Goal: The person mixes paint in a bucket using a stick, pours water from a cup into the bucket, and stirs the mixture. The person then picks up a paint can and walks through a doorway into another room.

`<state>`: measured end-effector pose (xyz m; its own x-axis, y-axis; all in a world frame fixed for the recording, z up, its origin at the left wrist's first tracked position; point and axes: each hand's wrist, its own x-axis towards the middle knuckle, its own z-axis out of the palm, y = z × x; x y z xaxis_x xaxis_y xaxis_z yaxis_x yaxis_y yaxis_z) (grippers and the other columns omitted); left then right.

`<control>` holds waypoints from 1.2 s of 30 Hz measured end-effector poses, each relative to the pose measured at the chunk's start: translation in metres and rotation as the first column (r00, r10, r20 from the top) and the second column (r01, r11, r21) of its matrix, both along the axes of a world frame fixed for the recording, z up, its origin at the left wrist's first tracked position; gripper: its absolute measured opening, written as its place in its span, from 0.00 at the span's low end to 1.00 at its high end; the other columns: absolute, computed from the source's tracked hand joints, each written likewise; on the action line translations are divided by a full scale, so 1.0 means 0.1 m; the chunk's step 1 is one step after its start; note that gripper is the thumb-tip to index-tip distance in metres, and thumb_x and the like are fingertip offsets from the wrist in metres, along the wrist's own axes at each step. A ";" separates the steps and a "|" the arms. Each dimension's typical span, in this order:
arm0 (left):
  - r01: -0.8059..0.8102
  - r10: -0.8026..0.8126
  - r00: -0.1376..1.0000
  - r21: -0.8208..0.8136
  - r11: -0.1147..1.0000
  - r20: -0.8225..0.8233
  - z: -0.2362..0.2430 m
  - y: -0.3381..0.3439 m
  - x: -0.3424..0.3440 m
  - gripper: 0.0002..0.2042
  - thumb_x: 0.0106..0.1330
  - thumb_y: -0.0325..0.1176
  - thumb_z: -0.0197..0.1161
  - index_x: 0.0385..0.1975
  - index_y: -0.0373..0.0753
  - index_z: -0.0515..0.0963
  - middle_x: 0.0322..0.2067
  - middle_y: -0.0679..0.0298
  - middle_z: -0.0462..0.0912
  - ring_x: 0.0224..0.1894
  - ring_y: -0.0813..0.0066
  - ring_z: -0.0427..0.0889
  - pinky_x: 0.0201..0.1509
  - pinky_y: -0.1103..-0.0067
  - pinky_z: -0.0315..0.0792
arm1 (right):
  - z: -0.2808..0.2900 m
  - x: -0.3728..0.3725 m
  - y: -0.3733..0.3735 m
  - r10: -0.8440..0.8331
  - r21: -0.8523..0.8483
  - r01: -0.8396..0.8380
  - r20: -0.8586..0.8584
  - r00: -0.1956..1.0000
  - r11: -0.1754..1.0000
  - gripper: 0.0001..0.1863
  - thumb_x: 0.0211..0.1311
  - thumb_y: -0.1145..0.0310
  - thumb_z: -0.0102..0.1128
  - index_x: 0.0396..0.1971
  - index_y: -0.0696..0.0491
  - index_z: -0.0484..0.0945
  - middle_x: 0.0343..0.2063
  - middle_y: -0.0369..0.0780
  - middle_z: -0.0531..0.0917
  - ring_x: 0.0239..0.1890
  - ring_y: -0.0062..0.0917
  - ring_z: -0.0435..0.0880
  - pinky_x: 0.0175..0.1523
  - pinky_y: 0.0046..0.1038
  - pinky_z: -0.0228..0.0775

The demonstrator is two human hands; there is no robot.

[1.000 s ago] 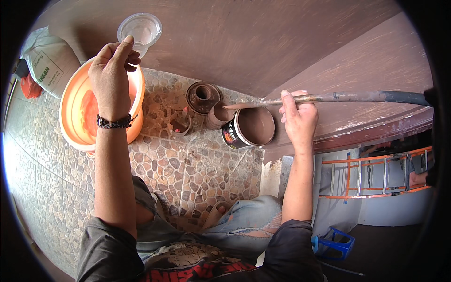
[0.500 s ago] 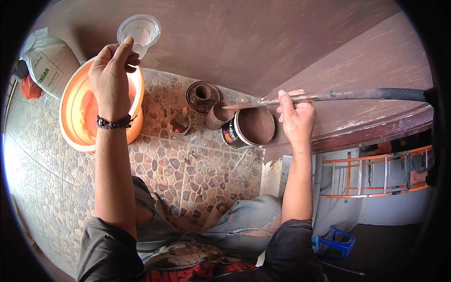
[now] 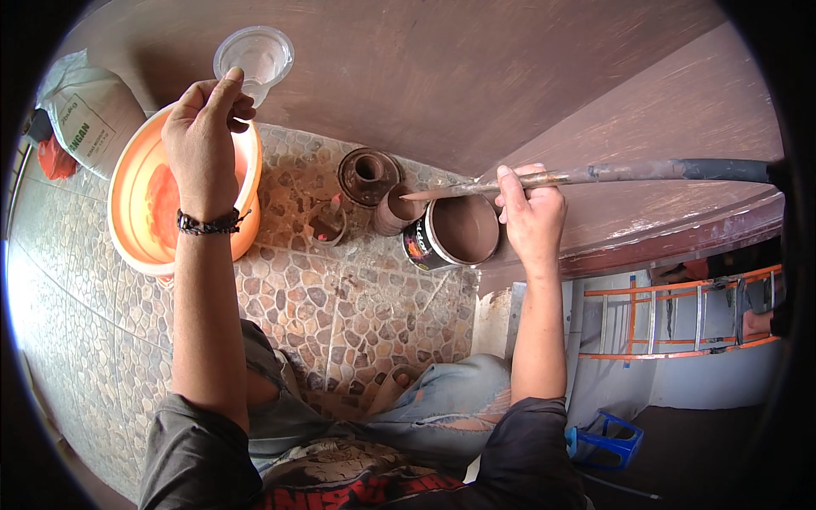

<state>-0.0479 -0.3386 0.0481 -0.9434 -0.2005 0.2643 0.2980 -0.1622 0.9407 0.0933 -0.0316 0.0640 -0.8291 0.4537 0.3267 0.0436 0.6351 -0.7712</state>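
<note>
My left hand [image 3: 204, 127] is closed on the edge of a clear plastic cup [image 3: 259, 51], with the thumb on top, above the far rim of an orange basin [image 3: 127, 212]. My right hand [image 3: 534, 211] grips a long, paint-smeared stick [image 3: 620, 172] with a dark right end. Its pointed brown tip lies over a small brown-coated pot [image 3: 388, 219] and a black paint bucket [image 3: 418, 246]. Brown paint [image 3: 466, 229] shows inside the bucket. What the cup holds, if anything, I cannot make out.
Beside the small pot stand a round brown-stained piece with a central hole [image 3: 368, 169] and a small brown-stained container [image 3: 327, 225]. Brown walls [image 3: 408, 85] rise ahead. At right are an orange ladder [image 3: 650, 319], a blue stool [image 3: 616, 442] and another person's hand [image 3: 755, 324]. A white sack [image 3: 93, 119] stands at far left.
My right hand has slid slightly left along the stick. My left hand and the cup stay almost still. The whole view has shifted very slightly.
</note>
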 end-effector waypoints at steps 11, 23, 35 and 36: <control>0.006 -0.005 1.000 -0.011 1.000 0.001 0.00 0.02 0.01 0.10 0.65 0.37 0.62 0.31 0.36 0.80 0.25 0.65 0.82 0.29 0.81 0.80 0.35 0.84 0.71 | 0.00 0.01 0.00 -0.004 0.025 0.004 0.015 1.000 1.000 0.12 0.63 0.66 0.61 0.23 0.57 0.75 0.12 0.36 0.77 0.14 0.17 0.75 0.23 0.24 0.67; 0.015 -0.015 1.000 -0.009 1.000 0.012 -0.03 0.03 -0.02 0.09 0.65 0.37 0.62 0.30 0.37 0.79 0.25 0.65 0.82 0.29 0.81 0.79 0.35 0.84 0.70 | -0.06 -0.02 0.03 0.011 -0.013 -0.011 0.000 1.000 1.000 0.12 0.63 0.66 0.61 0.23 0.57 0.75 0.12 0.35 0.76 0.13 0.17 0.74 0.22 0.24 0.66; 0.013 -0.013 0.999 0.006 1.000 0.032 -0.06 0.08 -0.04 0.10 0.65 0.37 0.63 0.28 0.36 0.79 0.25 0.65 0.82 0.29 0.81 0.79 0.35 0.84 0.70 | 0.27 0.55 0.45 -0.214 -0.179 0.196 -0.088 0.973 0.964 0.09 0.65 0.70 0.59 0.26 0.57 0.74 0.16 0.35 0.77 0.14 0.11 0.70 0.19 0.15 0.61; 0.004 -0.004 0.999 0.011 1.000 0.036 -0.06 0.09 -0.06 0.10 0.65 0.36 0.63 0.27 0.36 0.79 0.24 0.65 0.81 0.28 0.82 0.79 0.34 0.84 0.69 | 0.24 0.66 0.50 -0.293 -0.203 0.272 -0.083 0.952 0.941 0.09 0.65 0.70 0.59 0.26 0.57 0.73 0.16 0.35 0.76 0.14 0.11 0.69 0.19 0.15 0.61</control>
